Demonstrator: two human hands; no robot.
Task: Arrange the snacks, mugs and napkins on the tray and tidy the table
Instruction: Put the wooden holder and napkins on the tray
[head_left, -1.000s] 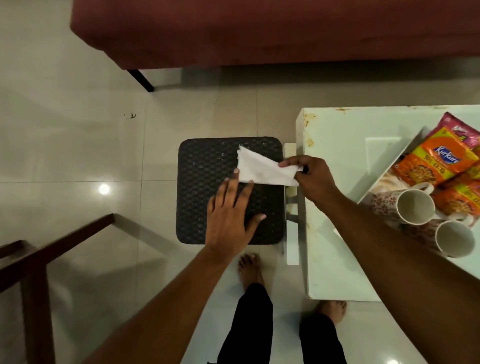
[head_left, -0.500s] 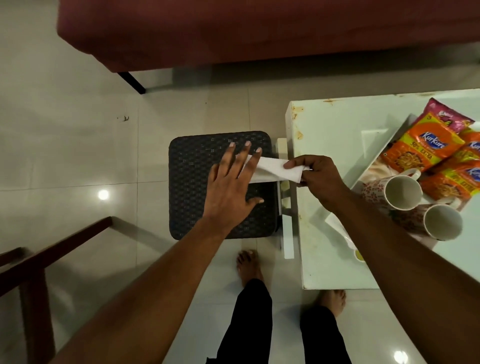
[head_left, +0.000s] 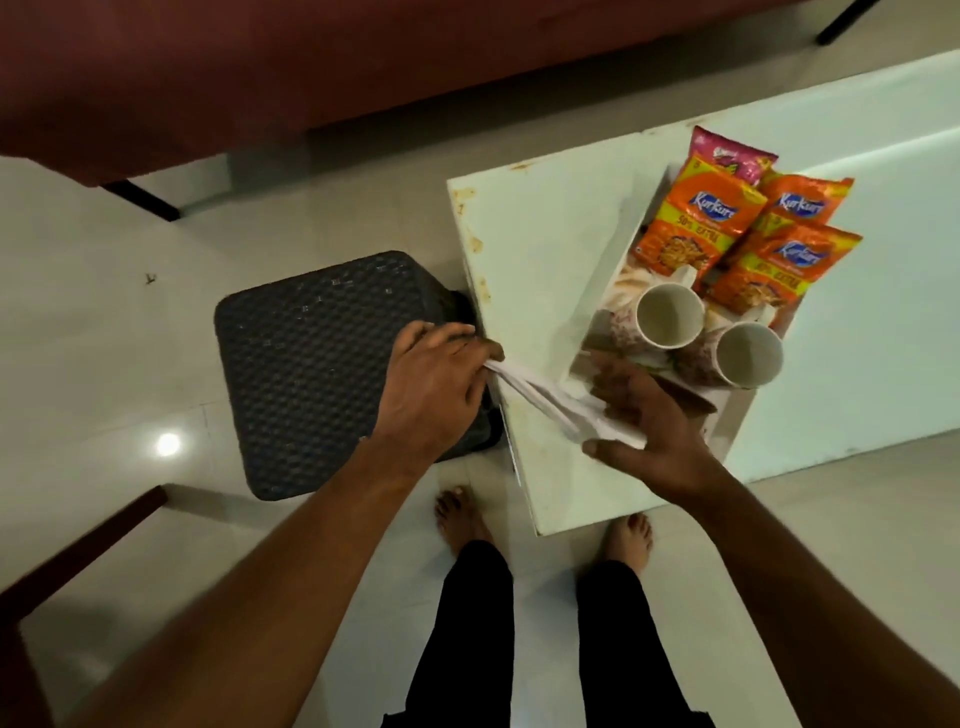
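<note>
A white napkin (head_left: 545, 402) stretches between both hands over the near left corner of the white table (head_left: 524, 260). My left hand (head_left: 434, 384) pinches its left end at the table's edge. My right hand (head_left: 644, 415) holds the right end, beside the tray (head_left: 613, 270). On the tray lie orange snack packets (head_left: 696, 223) and a pink packet (head_left: 732, 156) at the far end, with two empty mugs (head_left: 667, 314) (head_left: 748, 353) near me.
A dark woven stool (head_left: 311, 364) stands on the tiled floor just left of the table. A maroon sofa (head_left: 311, 67) runs along the far side. A wooden chair arm (head_left: 78, 551) is at the lower left. My bare feet (head_left: 462, 519) stand at the table's near edge.
The napkin has moved from above the stool to over the table corner. My left hand now grips its end and my right hand has shifted toward the tray. The view has swung right.
</note>
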